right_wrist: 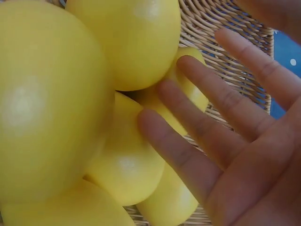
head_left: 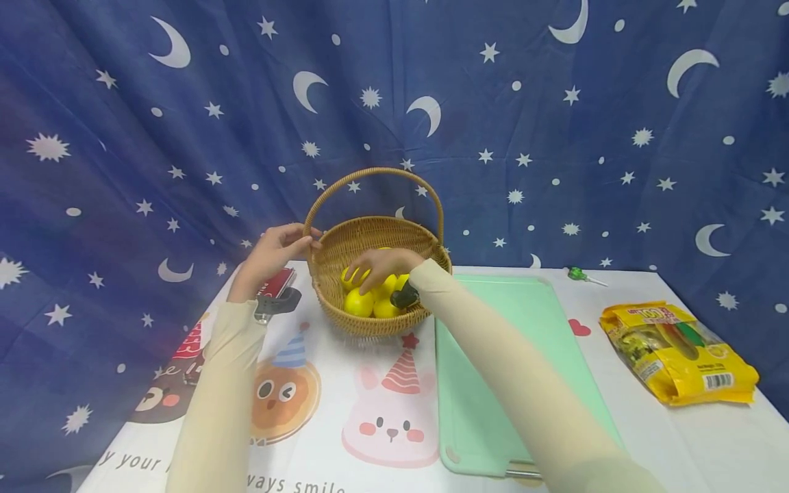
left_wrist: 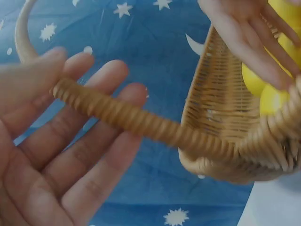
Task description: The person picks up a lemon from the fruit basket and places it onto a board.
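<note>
The left hand [head_left: 271, 255] is pinching the handle [left_wrist: 141, 120] of a wicker basket [head_left: 370, 325] near its left base, the thumb lying on one side and the fingers on the other. The right hand [head_left: 385, 262] is reaching inside the basket, its fingers standing apart and holding nothing; whether the fingertips are touching the yellow lemons [head_left: 359, 303] below, I cannot tell. The lemons are lying heaped in the bottom of the basket, which is standing on a printed tablecloth [head_left: 653, 445] before a blue moon-and-star curtain [head_left: 555, 171]. A mint-green cutting board [head_left: 493, 397] is lying just right of the basket. Farther right, a green-topped lollipop [head_left: 577, 274] is lying behind a yellow packet [head_left: 678, 352].
</note>
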Available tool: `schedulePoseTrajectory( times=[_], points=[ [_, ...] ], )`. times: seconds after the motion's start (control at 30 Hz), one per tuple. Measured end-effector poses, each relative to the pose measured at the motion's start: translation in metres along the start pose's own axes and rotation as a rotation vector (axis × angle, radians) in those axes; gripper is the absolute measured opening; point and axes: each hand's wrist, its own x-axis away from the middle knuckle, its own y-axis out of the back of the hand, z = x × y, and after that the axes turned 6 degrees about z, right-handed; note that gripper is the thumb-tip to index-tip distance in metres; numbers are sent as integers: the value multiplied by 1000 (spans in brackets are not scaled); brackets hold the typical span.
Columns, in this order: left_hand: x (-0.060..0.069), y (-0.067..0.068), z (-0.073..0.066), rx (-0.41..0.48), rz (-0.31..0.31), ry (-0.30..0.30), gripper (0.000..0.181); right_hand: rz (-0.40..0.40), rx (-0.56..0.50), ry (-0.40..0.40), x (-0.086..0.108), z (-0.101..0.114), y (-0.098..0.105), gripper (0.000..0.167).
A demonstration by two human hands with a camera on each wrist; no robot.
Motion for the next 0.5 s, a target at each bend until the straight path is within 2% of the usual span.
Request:
schedulePoseTrajectory(
  times=[0.2,0.37,0.5],
  points=[
    [1,-3,-7,4,-43,22,36,-24,71,-77,0,3,-5,48],
    [3,-4,-4,-1,-65,34,35,-11,100,-71,-3,0,-8,50],
    [2,-6,-3,-3,-91,49,34,-1,76,-60,-5,-2,-8,51]
  ],
)
